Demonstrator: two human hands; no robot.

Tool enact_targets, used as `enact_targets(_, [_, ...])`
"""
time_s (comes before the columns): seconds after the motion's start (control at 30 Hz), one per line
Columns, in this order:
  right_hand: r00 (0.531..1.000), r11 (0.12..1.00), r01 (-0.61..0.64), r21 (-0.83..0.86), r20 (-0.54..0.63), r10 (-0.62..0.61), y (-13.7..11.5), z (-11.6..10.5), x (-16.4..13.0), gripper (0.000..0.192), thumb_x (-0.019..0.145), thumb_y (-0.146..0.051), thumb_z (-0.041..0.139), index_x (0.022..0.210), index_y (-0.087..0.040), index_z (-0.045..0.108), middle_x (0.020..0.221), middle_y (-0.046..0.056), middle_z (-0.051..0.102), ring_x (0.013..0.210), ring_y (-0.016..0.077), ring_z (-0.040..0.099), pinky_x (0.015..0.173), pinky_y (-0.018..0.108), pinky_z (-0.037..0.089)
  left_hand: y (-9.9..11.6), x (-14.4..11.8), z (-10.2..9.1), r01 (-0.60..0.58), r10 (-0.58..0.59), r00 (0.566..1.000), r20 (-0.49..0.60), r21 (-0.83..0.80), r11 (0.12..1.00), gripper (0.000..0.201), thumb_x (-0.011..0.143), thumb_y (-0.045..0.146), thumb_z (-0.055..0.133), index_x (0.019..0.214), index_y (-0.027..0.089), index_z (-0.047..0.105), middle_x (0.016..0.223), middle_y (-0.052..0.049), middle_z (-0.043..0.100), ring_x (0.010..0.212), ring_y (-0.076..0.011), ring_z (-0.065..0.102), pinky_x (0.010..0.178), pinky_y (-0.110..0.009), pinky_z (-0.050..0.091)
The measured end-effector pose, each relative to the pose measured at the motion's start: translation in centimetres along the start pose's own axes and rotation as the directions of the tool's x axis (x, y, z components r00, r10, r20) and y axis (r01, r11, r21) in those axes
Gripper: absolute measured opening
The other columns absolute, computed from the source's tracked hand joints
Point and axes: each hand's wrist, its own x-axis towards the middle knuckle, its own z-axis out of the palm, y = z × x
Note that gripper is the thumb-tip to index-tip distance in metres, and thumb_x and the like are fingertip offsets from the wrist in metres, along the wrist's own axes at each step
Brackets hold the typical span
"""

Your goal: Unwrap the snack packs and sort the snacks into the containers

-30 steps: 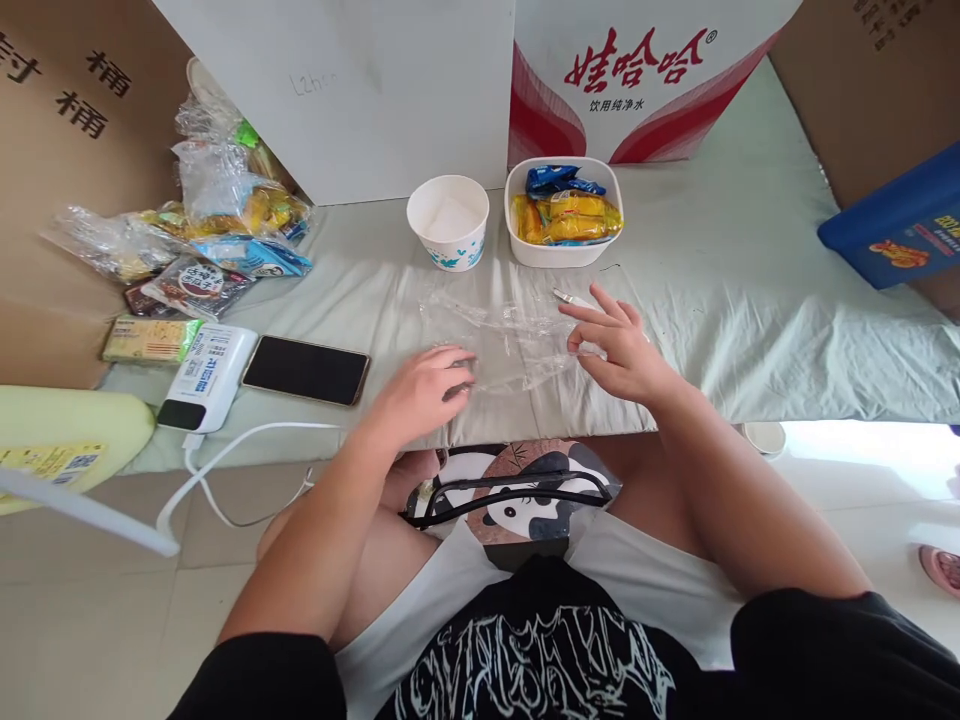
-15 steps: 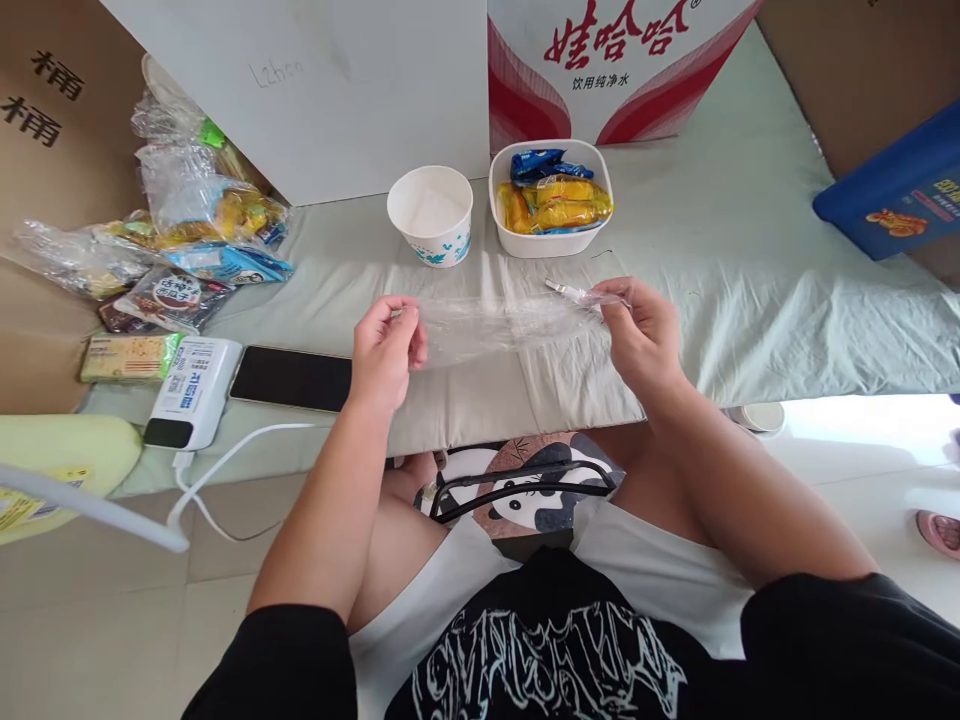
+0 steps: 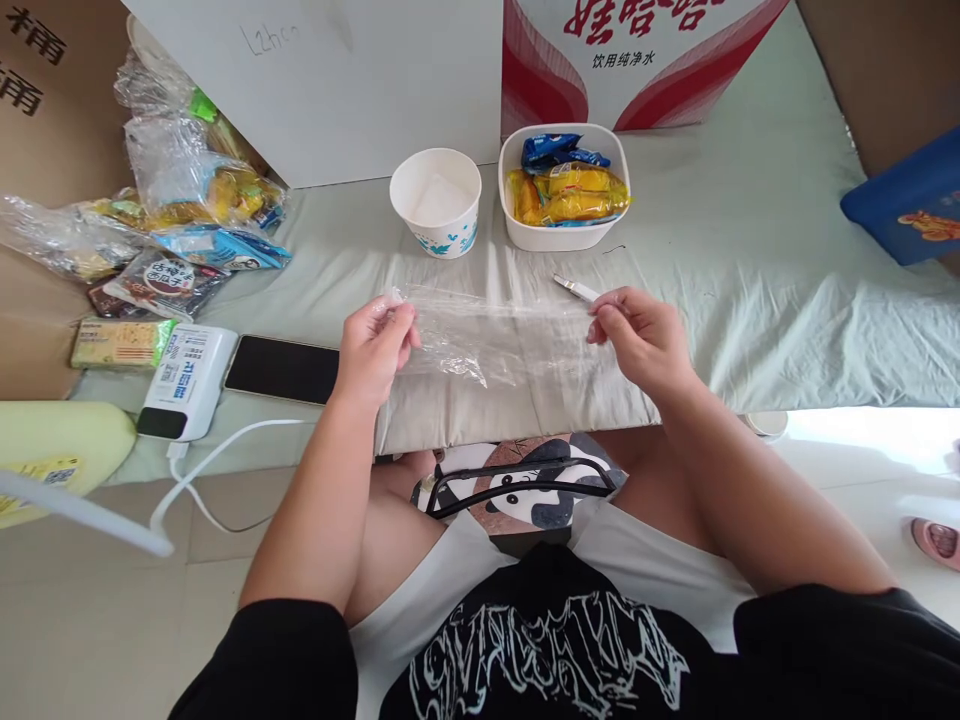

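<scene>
**Hands stretch clear plastic bag above table edge**

Both hands up, each pinching one end of a clear plastic bag [image 3: 491, 335]. Left hand [image 3: 373, 345] has fingers closed on the bag's left end; right hand [image 3: 637, 335] closed on the right end, thumb against fingertips. Bag hangs between them, crumpled, sagging a bit in the middle, over the near edge of the table [image 3: 750, 300], which has a pale green sheet on it.

Left to right on the table:
- Far left: pile of snack packets [image 3: 172, 220] in clear wrappers, against a cardboard box.
- In front of the pile: flat yellow-green packet [image 3: 120, 342].
- Next to that: white power bank [image 3: 184, 378], white cable [image 3: 217, 460] running off the table edge.
- Black phone [image 3: 281, 368], face up, just beside the power bank, near the left hand.
- Middle back: white paper cup [image 3: 436, 200] with blue print, upright, something white inside; cannot tell what.
- Just right of it: white rectangular tub [image 3: 564, 232] holding yellow and blue wrapped snacks [image 3: 566, 190].
- Small white stick-like item [image 3: 576, 289] lying flat between tub and right hand; too small to identify.
- Far right: blue box [image 3: 907, 200], partly out of view.

Behind cup and tub: white panel and a red-and-white carton [image 3: 637, 60] with printed characters.
</scene>
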Motion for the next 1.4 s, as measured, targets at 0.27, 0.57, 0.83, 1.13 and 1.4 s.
enact_targets(0.27, [0.909, 0.879, -0.416, 0.234, 0.137, 0.394, -1.8, 1.0, 0.1, 0.052, 0.088, -0.075, 0.065, 0.105, -0.027, 0.051, 0.069, -0.005, 0.067, 0.041, 0.0086, 0.051, 0.041, 0.023, 0.032, 0.0, 0.9, 0.8, 0.089, -0.09, 0.995, -0.035, -0.02, 0.996, 0.028, 0.086, 0.033, 0.078, 0.071, 0.019, 0.059, 0.052, 0.003, 0.053, 0.041, -0.0057, 0.043, 0.035, -0.017, 0.02])
enact_targets(0.57, [0.835, 0.846, -0.53, 0.053, 0.209, 0.509, -2.4, -0.6, 0.8, 0.032, 0.073, -0.044, 0.08, 0.076, -0.019, 0.06, 0.083, 0.006, 0.073, 0.064, 0.0109, 0.063, 0.047, 0.022, 0.027, 0.4, 1.3, -0.1, 0.108, -0.113, 0.992, -0.061, -0.078, 0.991, 0.027, 0.087, 0.033, 0.076, 0.07, 0.02, 0.059, 0.051, 0.005, 0.05, 0.037, -0.005, 0.034, 0.035, -0.019, 0.02])
enact_targets(0.83, [0.915, 0.927, -0.375, -0.005, 0.157, 0.371, -3.2, -1.8, 0.0, 0.024, 0.083, -0.043, 0.067, 0.077, -0.02, 0.068, 0.085, 0.007, 0.076, 0.088, 0.0191, 0.071, 0.08, 0.032, 0.052, 1.9, -0.1, -1.4, 0.213, -0.204, 0.975, 0.092, -0.093, 0.973, 0.03, 0.067, 0.033, 0.08, 0.052, 0.017, 0.058, 0.072, -0.005, 0.069, 0.067, -0.0131, 0.065, 0.055, -0.021, 0.05])
enact_targets(1.13, [0.606, 0.788, -0.429, -0.44, 0.507, 0.613, -4.7, -1.8, -0.5, 0.006, 0.086, -0.023, 0.06, 0.084, -0.023, 0.054, 0.069, -0.001, 0.074, 0.066, 0.0169, 0.071, 0.062, 0.028, 0.045, 1.8, -0.3, -3.4, 0.288, -0.454, 0.846, 0.281, 0.477, 0.831, 0.033, 0.066, 0.045, 0.079, 0.051, 0.018, 0.067, 0.074, -0.012, 0.074, 0.062, -0.0173, 0.062, 0.048, -0.027, 0.031])
enact_targets(1.4, [0.507, 0.604, 0.05, -0.795, 0.542, 0.671, -4.6, -1.9, -1.3, 0.014, 0.089, -0.032, 0.058, 0.077, -0.023, 0.056, 0.087, 0.004, 0.074, 0.079, 0.0212, 0.065, 0.066, 0.033, 0.039, 0.5, -0.2, -2.7, -0.069, -0.136, 0.956, 0.261, 0.647, 0.76, 0.024, 0.072, 0.043, 0.075, 0.075, 0.02, 0.071, 0.086, -0.003, 0.067, 0.066, -0.0142, 0.052, 0.064, -0.031, 0.041])
